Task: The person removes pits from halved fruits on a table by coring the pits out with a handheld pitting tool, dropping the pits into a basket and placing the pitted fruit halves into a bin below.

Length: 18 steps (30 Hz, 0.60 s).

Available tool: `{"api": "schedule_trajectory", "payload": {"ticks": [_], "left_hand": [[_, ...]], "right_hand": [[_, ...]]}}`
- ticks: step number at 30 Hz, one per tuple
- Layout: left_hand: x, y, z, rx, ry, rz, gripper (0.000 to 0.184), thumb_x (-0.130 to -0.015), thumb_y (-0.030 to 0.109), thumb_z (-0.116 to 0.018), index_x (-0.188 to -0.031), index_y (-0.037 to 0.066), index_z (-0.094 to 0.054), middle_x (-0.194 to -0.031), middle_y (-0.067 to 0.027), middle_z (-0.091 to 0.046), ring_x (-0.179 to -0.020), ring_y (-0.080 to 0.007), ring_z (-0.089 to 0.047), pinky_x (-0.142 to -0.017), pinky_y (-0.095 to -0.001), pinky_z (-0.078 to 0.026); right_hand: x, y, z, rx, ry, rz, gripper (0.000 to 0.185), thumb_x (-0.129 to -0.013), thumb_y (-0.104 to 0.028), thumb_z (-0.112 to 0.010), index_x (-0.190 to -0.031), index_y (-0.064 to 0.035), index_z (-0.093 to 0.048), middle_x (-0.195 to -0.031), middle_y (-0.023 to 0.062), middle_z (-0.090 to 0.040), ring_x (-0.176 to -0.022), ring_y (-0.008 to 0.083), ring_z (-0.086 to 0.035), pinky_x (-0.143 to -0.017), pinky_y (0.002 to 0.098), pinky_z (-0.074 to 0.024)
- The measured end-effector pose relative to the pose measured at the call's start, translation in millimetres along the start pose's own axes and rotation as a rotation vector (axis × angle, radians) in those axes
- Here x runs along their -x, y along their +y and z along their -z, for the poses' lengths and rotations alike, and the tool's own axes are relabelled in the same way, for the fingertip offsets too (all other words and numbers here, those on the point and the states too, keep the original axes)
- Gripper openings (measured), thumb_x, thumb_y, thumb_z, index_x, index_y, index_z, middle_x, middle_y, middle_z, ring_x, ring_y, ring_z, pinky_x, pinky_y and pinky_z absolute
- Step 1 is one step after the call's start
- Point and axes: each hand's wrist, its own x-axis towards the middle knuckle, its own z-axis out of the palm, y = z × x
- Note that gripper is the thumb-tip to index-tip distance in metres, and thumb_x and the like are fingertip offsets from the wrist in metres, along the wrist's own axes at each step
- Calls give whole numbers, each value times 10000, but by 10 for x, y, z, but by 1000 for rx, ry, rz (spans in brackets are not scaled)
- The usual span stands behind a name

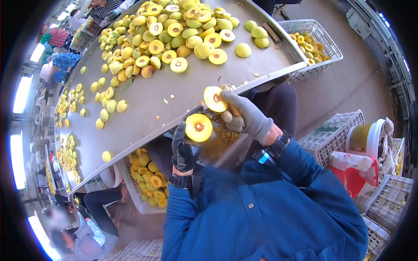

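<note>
My left hand [184,148], in a dark wet-looking glove, holds a yellow peach half [199,127] with its cut face and brownish centre turned up. In a grey glove, my right hand [251,116] is closed on a second peach half [214,99], which shows a brown pit area. A thin curved metal loop [223,81] sticks out above the right fingers, seemingly part of a small hand tool whose handle is mostly hidden. Both hands are at the near edge of the metal table [148,102], above my lap.
A large heap of peach halves [174,32] covers the table's far part. Crates of peach halves stand at right [311,48] and under the table [148,178]. Stacked crates [333,135] and a white bucket [365,139] are on my right. Other people sit along the left.
</note>
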Motion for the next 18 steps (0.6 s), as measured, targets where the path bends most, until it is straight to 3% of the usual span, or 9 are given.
{"api": "schedule_trajectory", "payload": {"ticks": [2,3,6,8,12,13,15,16,18], "left_hand": [[-87,-1,22,518,68,248,463,-1000,248,-467,-1367,-29,-419,-1218,-197,-593,-950,-254,-654,-793,-335,-568],[-136,-6,39,518,73,224,453,-999,216,-460,-1370,-37,-403,-1225,-198,-591,-957,-238,-652,-816,-326,-562],[-238,-14,58,332,159,180,531,-1036,388,-327,-1403,6,-368,-1141,-187,-612,-864,-220,-656,-710,-278,-561],[-287,11,100,665,214,208,574,-1032,463,-309,-1405,32,-376,-1082,-176,-622,-833,-229,-653,-665,-274,-552],[-355,-70,185,702,331,176,717,-982,618,-263,-1382,42,-410,-1011,-173,-624,-785,-247,-649,-632,-322,-554],[-352,-49,189,684,364,183,721,-979,623,-272,-1378,38,-413,-1004,-174,-626,-799,-252,-649,-664,-339,-558],[-376,37,194,649,431,193,732,-972,632,-290,-1370,31,-417,-989,-178,-629,-826,-262,-648,-727,-375,-565],[-389,64,184,678,477,181,715,-982,611,-285,-1362,22,-427,-1015,-173,-624,-853,-263,-644,-760,-371,-561],[-401,114,161,733,561,162,684,-1003,571,-274,-1345,5,-446,-1067,-165,-612,-908,-264,-637,-826,-363,-552]], "right_hand": [[3,-150,-27,207,109,40,348,-967,-407,-527,-1015,-84,-649,-602,18,-571,-351,74,-419,-339,214,-303],[-29,-252,-42,343,182,63,339,-960,-398,-540,-1019,-87,-660,-601,19,-569,-355,72,-423,-339,216,-306],[-283,-558,41,639,359,80,334,-901,-403,-603,-998,-100,-708,-602,36,-582,-363,71,-438,-343,226,-337],[-532,-760,244,807,332,131,362,-905,-413,-626,-969,-64,-697,-578,12,-558,-366,63,-431,-333,218,-320],[-991,-876,585,1213,394,-109,368,-880,-403,-618,-921,-49,-707,-608,79,-621,-418,153,-533,-404,309,-413],[-1022,-854,616,1492,367,1,413,-876,-402,-635,-941,5,-641,-653,144,-641,-463,241,-579,-475,386,-453],[-943,-728,510,1601,458,370,400,-879,-387,-637,-938,4,-586,-685,179,-640,-507,288,-601,-510,413,-462],[-816,-635,341,1640,498,558,396,-881,-380,-639,-936,4,-558,-701,196,-639,-529,311,-612,-527,427,-467],[-438,-427,-191,1462,312,680,288,-904,-308,-621,-928,-42,-516,-712,194,-630,-595,335,-633,-533,431,-480]]}}
